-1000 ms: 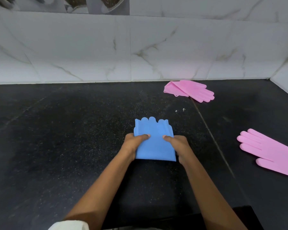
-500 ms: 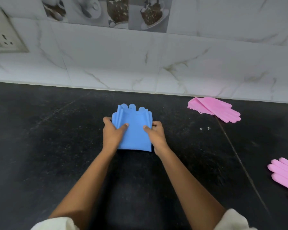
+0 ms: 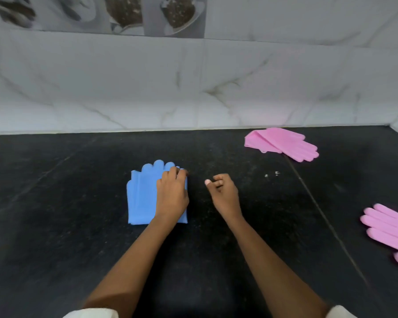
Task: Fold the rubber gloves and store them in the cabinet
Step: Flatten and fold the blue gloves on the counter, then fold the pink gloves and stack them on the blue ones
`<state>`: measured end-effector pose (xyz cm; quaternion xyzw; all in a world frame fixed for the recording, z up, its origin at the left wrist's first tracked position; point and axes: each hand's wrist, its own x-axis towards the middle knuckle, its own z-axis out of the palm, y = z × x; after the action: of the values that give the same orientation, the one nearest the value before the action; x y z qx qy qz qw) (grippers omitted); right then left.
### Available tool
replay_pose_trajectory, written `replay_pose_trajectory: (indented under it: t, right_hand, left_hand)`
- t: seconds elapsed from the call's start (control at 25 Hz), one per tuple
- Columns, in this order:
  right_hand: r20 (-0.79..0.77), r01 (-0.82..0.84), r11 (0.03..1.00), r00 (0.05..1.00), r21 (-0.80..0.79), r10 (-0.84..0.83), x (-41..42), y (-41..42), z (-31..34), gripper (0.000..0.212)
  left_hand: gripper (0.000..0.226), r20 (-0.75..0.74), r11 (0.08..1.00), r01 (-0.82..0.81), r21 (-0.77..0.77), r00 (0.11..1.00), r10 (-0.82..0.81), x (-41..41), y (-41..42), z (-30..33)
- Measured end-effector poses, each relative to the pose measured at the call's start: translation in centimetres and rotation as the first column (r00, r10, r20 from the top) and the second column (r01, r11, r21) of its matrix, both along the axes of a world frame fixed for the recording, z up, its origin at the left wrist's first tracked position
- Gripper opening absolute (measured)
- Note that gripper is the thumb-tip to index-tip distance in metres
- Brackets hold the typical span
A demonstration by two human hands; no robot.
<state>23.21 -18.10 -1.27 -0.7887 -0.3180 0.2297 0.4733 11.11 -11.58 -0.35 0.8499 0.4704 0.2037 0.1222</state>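
A folded blue rubber glove [image 3: 141,196] lies flat on the black countertop [image 3: 55,214], fingertips pointing toward the wall. My left hand [image 3: 171,196] rests on its right half, fingers curled over the top right corner. My right hand [image 3: 224,196] hovers just right of the glove, apart from it, fingers loosely curled with nothing in them. A folded pink glove [image 3: 283,143] lies near the back wall on the right. Another pink glove [image 3: 391,228] lies unfolded at the right edge, partly cut off. No cabinet is in view.
A white marble-tiled wall [image 3: 193,88] runs along the back of the counter and turns a corner at the far right. A thin seam [image 3: 319,214] crosses the counter diagonally. Tiny white specks [image 3: 271,174] sit near it.
My right hand has let go of the blue glove and moved right. My left hand has slid onto the glove's right half. The view has shifted.
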Motion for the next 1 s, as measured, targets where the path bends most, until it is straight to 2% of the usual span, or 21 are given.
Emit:
replay_pose_trajectory:
  t: [0.2,0.32,0.44,0.52,0.56,0.64,0.68,0.72,0.8,0.88,0.92,1.0]
  right_hand:
    - [-0.022,0.229,0.973,0.973,0.002,-0.229,14.3,-3.8,1.1,0.009]
    - [0.132,0.300,0.954,0.947,-0.026,-0.294,23.5,-4.3,0.8,0.019]
    - [0.298,0.294,0.948,0.922,-0.118,-0.249,30.0,-3.8,-0.2,0.047]
    - [0.406,0.223,0.944,0.907,-0.241,-0.111,32.9,-3.5,-1.3,0.052]
    - [0.459,0.201,0.936,0.887,-0.289,-0.049,33.6,-3.2,-2.0,0.048]
    - [0.530,0.225,0.931,0.847,-0.288,-0.041,34.3,-2.7,-3.1,0.035]
    - [0.558,0.253,0.933,0.827,-0.256,-0.071,34.1,-2.4,-3.4,0.029]
    - [0.582,0.273,0.935,0.808,-0.228,-0.094,33.9,-2.1,-3.5,0.023]
    - [0.616,0.281,0.936,0.782,-0.214,-0.095,33.8,-1.8,-3.4,0.018]
    - [0.588,0.282,0.938,0.801,-0.204,-0.113,33.8,-2.2,-2.9,0.017]
    - [0.524,0.298,0.943,0.832,-0.147,-0.181,33.5,-2.6,-2.5,0.017]
    - [0.282,0.355,0.934,0.892,0.046,-0.353,32.2,-4.0,-1.5,0.015]
  left_hand:
    - [0.027,0.122,0.963,0.252,-0.097,0.963,-0.240,11.5,0.3,0.9]
    - [0.036,0.122,0.947,0.287,-0.145,0.955,-0.271,21.1,1.5,0.8]
    - [0.057,0.000,0.958,0.255,-0.135,0.966,-0.257,28.9,3.6,0.0]
    - [0.071,-0.122,0.973,0.190,-0.133,0.971,-0.207,32.8,5.2,-1.0]
    - [0.074,-0.133,0.973,0.146,-0.178,0.976,-0.170,34.0,6.0,-1.4]
    - [0.069,-0.091,0.956,0.061,-0.286,0.992,-0.090,35.3,7.6,-1.9]
    - [0.060,-0.088,0.955,0.037,-0.294,0.994,-0.065,35.3,8.1,-1.8]
    - [0.049,-0.080,0.968,0.020,-0.252,0.996,-0.042,35.2,8.3,-1.7]
    - [0.025,0.030,0.993,0.042,-0.109,0.999,-0.039,35.0,8.0,-1.4]
    - [0.015,0.157,0.981,0.190,-0.043,0.971,-0.182,34.2,6.5,-0.9]
    - [0.018,0.191,0.957,0.283,-0.061,0.944,-0.267,33.4,5.5,-0.6]
    - [0.022,0.236,0.915,0.383,-0.130,0.908,-0.346,31.3,3.3,0.1]
